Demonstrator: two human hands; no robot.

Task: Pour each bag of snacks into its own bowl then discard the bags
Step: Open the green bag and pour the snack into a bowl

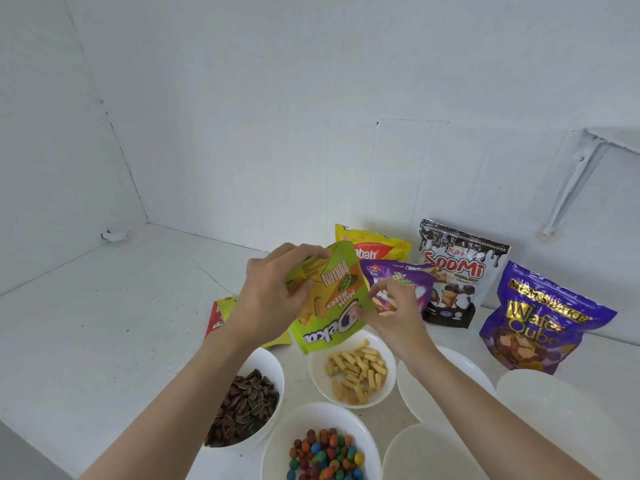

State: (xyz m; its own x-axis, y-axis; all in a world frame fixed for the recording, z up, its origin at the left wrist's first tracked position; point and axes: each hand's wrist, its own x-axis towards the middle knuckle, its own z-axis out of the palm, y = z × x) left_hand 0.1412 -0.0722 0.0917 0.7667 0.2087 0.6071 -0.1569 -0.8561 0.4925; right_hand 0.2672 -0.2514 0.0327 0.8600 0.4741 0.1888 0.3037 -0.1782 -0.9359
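The left grip holds the green bag upside down, mouth toward the stick bowl at 6 o'clock. The right grip seems to pinch its 3 o'clock edge.

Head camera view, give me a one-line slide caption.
Upturned green plastic snack bag held by left hand and right hand above a round white bowl of yellow wafer sticks.

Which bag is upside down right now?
The green Deka bag, held by left hand and right hand over the wafer-stick bowl; its print alone reads inverted.
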